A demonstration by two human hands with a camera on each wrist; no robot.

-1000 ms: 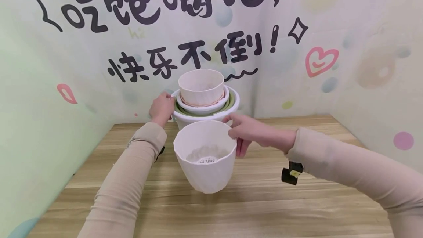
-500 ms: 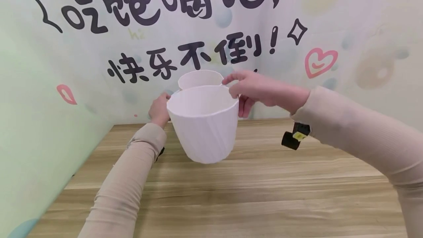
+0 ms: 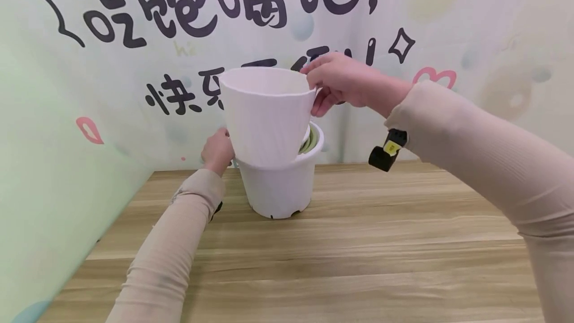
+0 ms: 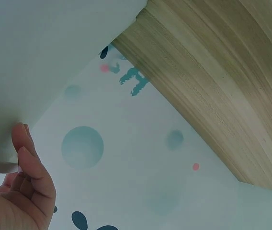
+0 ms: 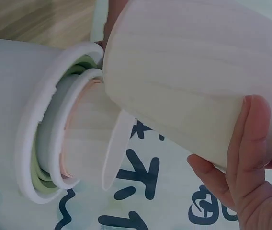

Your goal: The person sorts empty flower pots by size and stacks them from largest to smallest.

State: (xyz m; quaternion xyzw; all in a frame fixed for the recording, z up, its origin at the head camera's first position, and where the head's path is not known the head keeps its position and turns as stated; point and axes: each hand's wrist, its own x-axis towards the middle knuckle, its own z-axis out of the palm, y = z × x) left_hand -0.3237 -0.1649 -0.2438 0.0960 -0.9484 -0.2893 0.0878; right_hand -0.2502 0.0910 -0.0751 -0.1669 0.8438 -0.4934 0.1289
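A tall white flowerpot [image 3: 268, 118] hangs tilted from my right hand [image 3: 339, 85], its rim pinched between thumb and fingers. Behind and below it stands a wide white flowerpot [image 3: 279, 193] on the table. Several smaller pots nest inside that one. The right wrist view shows a green pot [image 5: 41, 175] and a white pot with a thin rim [image 5: 85, 151] sticking up from the stack. My left hand [image 3: 218, 151] grips the wide pot's rim at its left side, thumb and fingers around the edge in the left wrist view. The raised pot hides most of the stack in the head view.
The wood-grain table [image 3: 341, 263] runs back to a printed cloth wall [image 3: 179, 19] right behind the pots. A pale green wall [image 3: 58, 163] closes off the left side. A small black camera [image 3: 386, 151] hangs under my right wrist.
My right hand has lifted the tall white flowerpot from low in front of the stack up to overlap its top, tipping it so its inside no longer shows. My left hand has stayed put.
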